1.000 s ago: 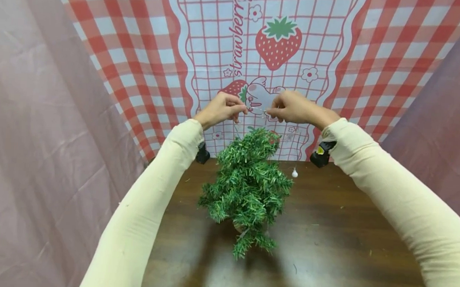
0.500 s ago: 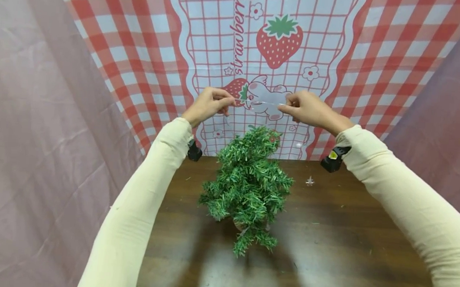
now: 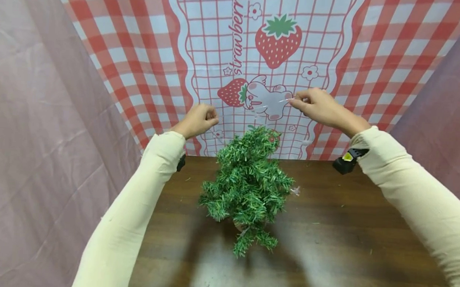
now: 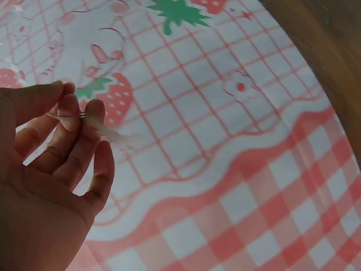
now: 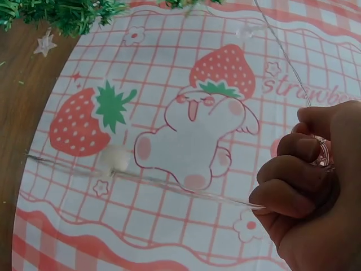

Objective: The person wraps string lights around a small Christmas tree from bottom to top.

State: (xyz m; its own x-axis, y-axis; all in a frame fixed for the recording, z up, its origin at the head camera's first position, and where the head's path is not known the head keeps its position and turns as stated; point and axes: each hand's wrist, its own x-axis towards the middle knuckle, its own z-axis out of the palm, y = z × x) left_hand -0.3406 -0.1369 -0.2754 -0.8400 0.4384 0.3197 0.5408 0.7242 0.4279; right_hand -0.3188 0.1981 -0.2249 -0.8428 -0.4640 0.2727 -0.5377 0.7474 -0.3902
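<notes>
**Clear wire held taut above a small green tree**

Nearest the viewer stands the small green artificial fir tree with bristly plastic needles [image 3: 247, 185], on the dark brown wooden table [image 3: 345, 245]; all places below are told from this tree. Just beside its right flank, a small pale star-shaped bead [image 3: 295, 190] shows at the needle tips, and it appears again in the right wrist view [image 5: 45, 44] over the wood near the branches.

Above and to the left of the treetop, the left hand [image 3: 198, 120] has its fingers curled, with the thumb and fingertips [image 4: 73, 110] pinching one end of a thin clear wire strung with small frosted beads [image 5: 146, 179]. Above and to the right of the treetop, farther off than the left hand, the right hand [image 3: 319, 107] has its fingers folded together, clamping the other part of the same wire between thumb and forefinger [image 5: 293, 206]. A white frosted bead [image 5: 114, 158] sits on the stretched strand.

Behind the tree hangs a red-and-white checked cloth printed with strawberries and a white bunny [image 3: 278, 42], flanked by plain pink fabric [image 3: 39, 129].
</notes>
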